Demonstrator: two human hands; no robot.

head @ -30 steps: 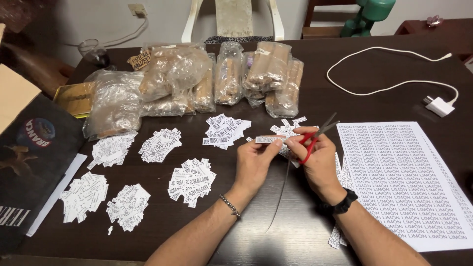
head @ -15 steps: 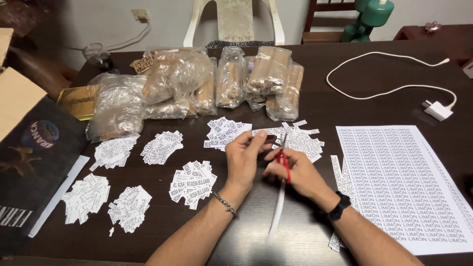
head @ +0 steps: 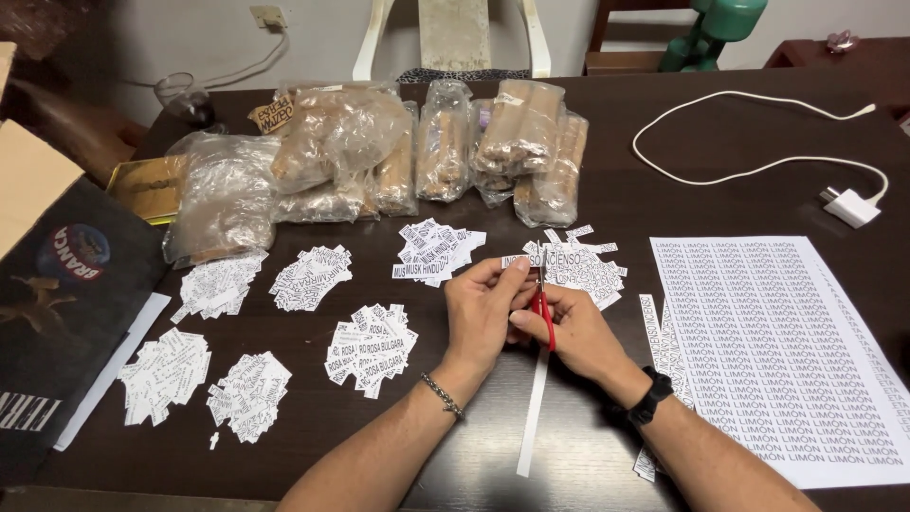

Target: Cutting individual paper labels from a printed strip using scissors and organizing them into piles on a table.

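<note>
My left hand (head: 483, 308) pinches the top end of a long white paper strip (head: 533, 417) that hangs down toward the table's near edge. My right hand (head: 573, 327) grips red-handled scissors (head: 544, 308), whose blades point up and away across the strip's printed end. Just beyond the hands lies a pile of small cut printed labels (head: 578, 265). Both forearms reach in from the bottom of the view; the left wrist wears a chain bracelet and the right a black band.
Several more label piles (head: 370, 346) are spread over the dark wooden table (head: 720, 123). A large printed sheet (head: 787, 351) lies at right, clear bags of sticks (head: 427, 152) at the back, a white charger cable (head: 758, 152) at far right, dark boxes (head: 66, 303) at left.
Both hands have drifted left and nearer to me with the strip. The scissors swung from slanting right to pointing nearly straight up, and the strip now hangs almost vertical.
</note>
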